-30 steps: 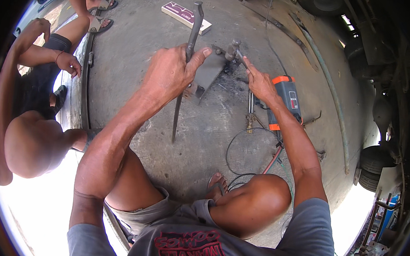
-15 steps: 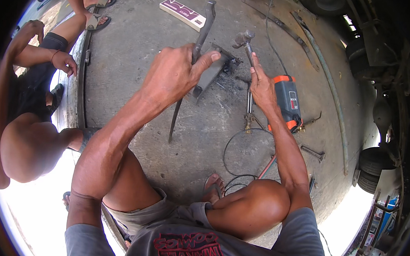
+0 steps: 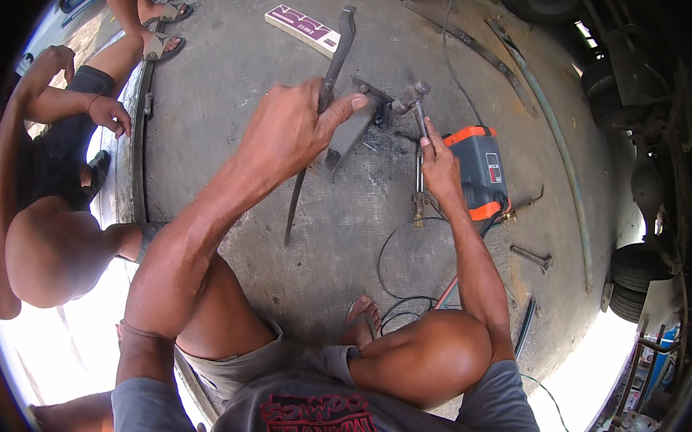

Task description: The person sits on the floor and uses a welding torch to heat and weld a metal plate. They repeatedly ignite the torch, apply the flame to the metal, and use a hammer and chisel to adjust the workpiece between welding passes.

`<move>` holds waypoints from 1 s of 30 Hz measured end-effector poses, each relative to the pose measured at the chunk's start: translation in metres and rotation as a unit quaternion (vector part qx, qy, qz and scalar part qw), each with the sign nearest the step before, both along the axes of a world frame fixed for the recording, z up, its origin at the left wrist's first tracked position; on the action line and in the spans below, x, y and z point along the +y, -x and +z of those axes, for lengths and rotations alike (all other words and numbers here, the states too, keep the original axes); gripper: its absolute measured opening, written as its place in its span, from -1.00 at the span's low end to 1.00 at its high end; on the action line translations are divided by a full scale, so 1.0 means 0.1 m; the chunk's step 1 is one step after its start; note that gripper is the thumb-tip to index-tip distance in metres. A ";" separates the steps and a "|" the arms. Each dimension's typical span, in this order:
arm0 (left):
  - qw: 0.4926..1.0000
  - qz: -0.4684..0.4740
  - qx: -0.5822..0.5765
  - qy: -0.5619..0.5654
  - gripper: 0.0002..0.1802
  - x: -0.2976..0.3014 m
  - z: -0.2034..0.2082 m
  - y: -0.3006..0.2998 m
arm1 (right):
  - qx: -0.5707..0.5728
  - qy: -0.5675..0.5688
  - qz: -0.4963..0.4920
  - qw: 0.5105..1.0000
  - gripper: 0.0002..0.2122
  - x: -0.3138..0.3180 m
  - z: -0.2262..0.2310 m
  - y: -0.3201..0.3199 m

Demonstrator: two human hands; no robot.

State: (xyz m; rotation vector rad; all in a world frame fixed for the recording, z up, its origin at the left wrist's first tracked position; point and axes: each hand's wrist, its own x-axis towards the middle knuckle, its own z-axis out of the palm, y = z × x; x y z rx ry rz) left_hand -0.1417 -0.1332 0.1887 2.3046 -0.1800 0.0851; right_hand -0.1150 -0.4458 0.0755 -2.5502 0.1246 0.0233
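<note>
Metal bar (image 3: 339,53) and hammer (image 3: 409,99) are both held over the concrete floor (image 3: 337,231), the broadest surface in view. Along its left edge runs a long ledge (image 3: 140,124), with another person's knee (image 3: 50,257) beside it; dark tyres (image 3: 632,271) stand toward the right rim. A long pipe (image 3: 557,138) curves down the right side, near a flat metal strip (image 3: 487,53). Concrete stretches between the ledge and the left forearm (image 3: 194,230), and from the bar's lower end to the person's sandalled foot (image 3: 363,320). An orange-and-dark machine case (image 3: 475,172) narrows the room just right of the right hand (image 3: 441,170). A white-and-purple box (image 3: 302,29) lies beyond the bar, and a grey metal piece (image 3: 351,131) between the hands.

The left hand (image 3: 292,126) reaches forward, back upward, its fingers clamped round the bar and its thumb (image 3: 343,113) pointing up and right. The bar slants, top end to the right; whether its lower end touches concrete cannot be told. The right hand's fingers (image 3: 432,134) are clamped on the hammer's handle, the head near the grey piece's far end.
</note>
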 end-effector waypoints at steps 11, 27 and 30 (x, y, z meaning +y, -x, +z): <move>0.999 0.010 -0.051 0.004 -0.57 0.07 -0.17 -0.11 | 0.351 -0.443 -0.130 0.814 -0.32 0.44 -1.23 1.67; 0.869 -0.295 -0.135 -0.374 -0.75 -0.63 -0.38 0.81 | -0.031 -0.342 -0.339 0.876 -0.69 -1.05 -0.21 2.57; 0.779 -0.405 -0.136 -0.458 -0.79 -0.60 -0.90 0.88 | -0.091 -0.281 -0.435 0.850 -0.67 -1.59 -0.43 2.96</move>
